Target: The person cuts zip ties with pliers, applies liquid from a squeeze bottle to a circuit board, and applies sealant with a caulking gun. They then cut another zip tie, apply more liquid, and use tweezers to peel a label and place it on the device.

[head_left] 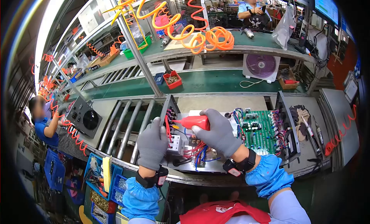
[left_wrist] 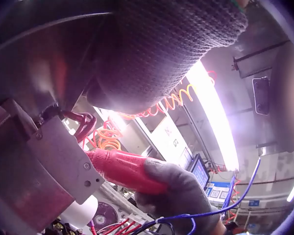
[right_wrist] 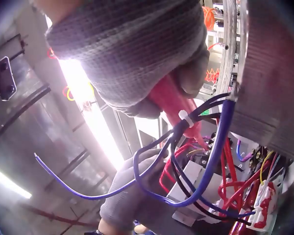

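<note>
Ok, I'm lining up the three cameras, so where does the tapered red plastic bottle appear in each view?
Head: tapered red plastic bottle near the picture's centre.
Left wrist: bottle below centre, slightly left.
Right wrist: bottle slightly above and right of centre.
Shared landmark: the grey knit-gloved right hand, gripping it in all three.

left hand [head_left: 153, 144]: gloved, extended forward | right hand [head_left: 219, 133]: gloved, fingers curled, gripping

From afar, I saw a workbench [head_left: 194, 104] bearing 1 open chassis [head_left: 290, 125], tools [head_left: 312, 137] to its right and, left past metal rollers [head_left: 120, 127], 1 black cabinet [head_left: 79, 117]. Behind, a green shelf [head_left: 216, 81] held 1 red bin [head_left: 175, 85] and 1 purple fan [head_left: 261, 66].
</note>
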Demonstrator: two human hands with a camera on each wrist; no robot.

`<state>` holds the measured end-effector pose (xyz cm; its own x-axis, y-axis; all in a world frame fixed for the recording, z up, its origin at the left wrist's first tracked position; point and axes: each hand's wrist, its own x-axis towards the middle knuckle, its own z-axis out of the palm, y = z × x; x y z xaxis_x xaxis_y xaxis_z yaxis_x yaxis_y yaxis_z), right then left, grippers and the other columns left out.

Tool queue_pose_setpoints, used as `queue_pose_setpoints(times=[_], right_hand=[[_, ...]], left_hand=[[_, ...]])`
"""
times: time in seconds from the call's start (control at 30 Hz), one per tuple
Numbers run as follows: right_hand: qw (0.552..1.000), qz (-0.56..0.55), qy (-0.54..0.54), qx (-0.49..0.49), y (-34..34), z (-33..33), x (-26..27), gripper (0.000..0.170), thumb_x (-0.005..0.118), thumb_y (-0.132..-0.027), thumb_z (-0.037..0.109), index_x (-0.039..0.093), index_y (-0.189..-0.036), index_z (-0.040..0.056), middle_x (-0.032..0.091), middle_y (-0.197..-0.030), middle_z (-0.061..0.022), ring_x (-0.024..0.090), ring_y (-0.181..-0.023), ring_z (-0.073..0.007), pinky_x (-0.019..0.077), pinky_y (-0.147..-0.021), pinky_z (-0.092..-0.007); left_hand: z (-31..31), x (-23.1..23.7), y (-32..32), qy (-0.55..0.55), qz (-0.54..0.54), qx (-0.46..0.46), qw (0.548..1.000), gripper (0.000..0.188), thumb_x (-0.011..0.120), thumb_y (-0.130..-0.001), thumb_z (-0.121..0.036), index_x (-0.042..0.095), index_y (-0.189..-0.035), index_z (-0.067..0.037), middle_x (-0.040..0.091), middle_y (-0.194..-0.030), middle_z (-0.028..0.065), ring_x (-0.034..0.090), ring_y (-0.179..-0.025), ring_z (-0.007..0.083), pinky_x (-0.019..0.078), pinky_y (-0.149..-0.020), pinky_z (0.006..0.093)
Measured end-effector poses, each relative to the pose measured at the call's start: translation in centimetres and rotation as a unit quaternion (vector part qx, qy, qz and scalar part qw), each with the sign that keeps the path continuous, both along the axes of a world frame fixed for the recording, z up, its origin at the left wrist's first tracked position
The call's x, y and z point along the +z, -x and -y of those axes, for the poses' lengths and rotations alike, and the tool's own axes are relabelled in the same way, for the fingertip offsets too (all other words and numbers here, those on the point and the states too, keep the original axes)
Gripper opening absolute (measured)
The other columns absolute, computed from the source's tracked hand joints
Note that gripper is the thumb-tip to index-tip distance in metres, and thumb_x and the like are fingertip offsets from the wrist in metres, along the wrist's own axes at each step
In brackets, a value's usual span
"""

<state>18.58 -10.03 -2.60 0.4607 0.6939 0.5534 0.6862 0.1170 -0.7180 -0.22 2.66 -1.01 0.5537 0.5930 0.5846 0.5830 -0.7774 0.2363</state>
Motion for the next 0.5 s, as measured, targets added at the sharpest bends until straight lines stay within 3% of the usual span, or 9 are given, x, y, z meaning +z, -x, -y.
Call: queue_pose_setpoints(times=[0.17, 0.27, 0.5], right_hand=[[0.999, 0.031, -0.002, -0.009, 0.15, -0.40, -0.43, 0.045, 0.076, -0.077, 0.030, 0.059, -0.109, 0.0046, 0.065, -0.095, -0.0194, 0.065, -0.083, -0.0383, 0.0536, -0.074, -0.0456], [0.999, 0.049, 0.000, 0.001, 0.05, -0.30, -0.74, 0.046, 0.077, -0.077, 0.029, 0.060, -0.110, 0.0020, 0.064, -0.098, -0.0197, 0.066, -0.085, -0.0351, 0.0533, -0.077, -0.0419], [0.999, 0.034, -0.009, -0.019, -0.12, -0.13, -0.28, 0.048, 0.077, -0.077, 0.029, 0.060, -0.111, 0.0007, 0.064, -0.100, -0.0196, 0.066, -0.087, -0.0359, 0.0536, -0.078, -0.0423]], left_hand=[[-0.28, -0.52, 0.04, -0.032, 0.009, -0.011, 0.999, 0.027, 0.056, -0.094, -0.017, 0.058, -0.118, -0.006, 0.064, -0.087, 0.0160, 0.065, -0.076, 0.0369, 0.0514, -0.063, 0.0468], [0.22, 0.02, -0.02, 0.002, 0.001, 0.006, 1.000, 0.027, 0.056, -0.094, -0.015, 0.062, -0.118, -0.004, 0.067, -0.091, 0.0172, 0.067, -0.082, 0.0363, 0.0525, -0.071, 0.0445], [0.30, 0.08, -0.07, -0.003, -0.004, 0.016, 1.000, 0.027, 0.057, -0.093, -0.015, 0.062, -0.118, -0.004, 0.067, -0.090, 0.0164, 0.067, -0.080, 0.0358, 0.0524, -0.069, 0.0450]])
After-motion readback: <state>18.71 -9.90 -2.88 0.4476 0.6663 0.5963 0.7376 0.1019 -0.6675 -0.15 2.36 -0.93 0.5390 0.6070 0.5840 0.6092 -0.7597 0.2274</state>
